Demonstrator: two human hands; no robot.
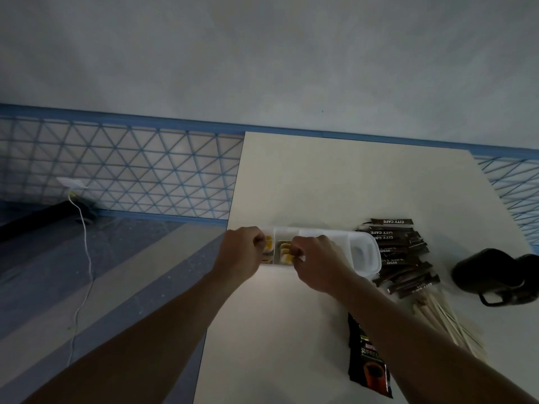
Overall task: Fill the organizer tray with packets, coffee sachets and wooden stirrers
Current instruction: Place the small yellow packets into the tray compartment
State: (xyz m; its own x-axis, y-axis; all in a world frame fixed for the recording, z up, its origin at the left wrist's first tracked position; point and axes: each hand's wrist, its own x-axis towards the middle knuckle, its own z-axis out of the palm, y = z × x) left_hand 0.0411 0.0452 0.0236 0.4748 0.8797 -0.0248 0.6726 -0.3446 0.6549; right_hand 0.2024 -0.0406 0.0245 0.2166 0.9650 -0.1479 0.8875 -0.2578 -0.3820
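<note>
A long clear plastic organizer tray (364,252) lies across the white table. Its left compartments hold small yellow-and-white packets (284,252). My left hand (240,252) is at the tray's left end, fingers curled over the first compartment's packets. My right hand (316,262) hovers over the middle, pinching a yellow packet in the second compartment. The right compartments look empty. Brown sugar sachets (399,252) are piled right of the tray. Wooden stirrers (446,319) lie fanned out below them. A black coffee sachet (369,360) lies near the front, partly under my right forearm.
A black mug-like object (495,275) lies on its side at the table's right edge. The table's left edge (230,228) drops to a blue-striped floor, where a white cable (84,228) runs to a wall plug.
</note>
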